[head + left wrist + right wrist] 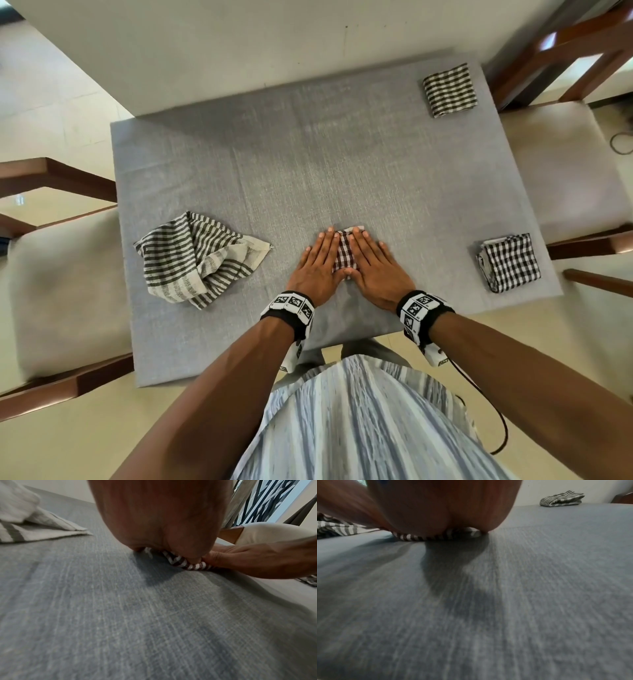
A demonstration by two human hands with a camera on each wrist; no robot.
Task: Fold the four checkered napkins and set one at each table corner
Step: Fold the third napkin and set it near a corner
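left hand (318, 265) and right hand (371, 265), fingers straight and flat, press side by side on a small folded dark-red checked napkin (346, 255) near the middle of the desk's (308, 154) near edge. an unfolded striped napkin (197, 258) lies toward the near left corner; folded napkins sit at the near right corner (510, 262) and far right corner (449, 89).

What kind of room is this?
Probably a dining room at home: a table under a grey cloth, cushioned wooden chairs at its sides, and napkins folded at its corners.
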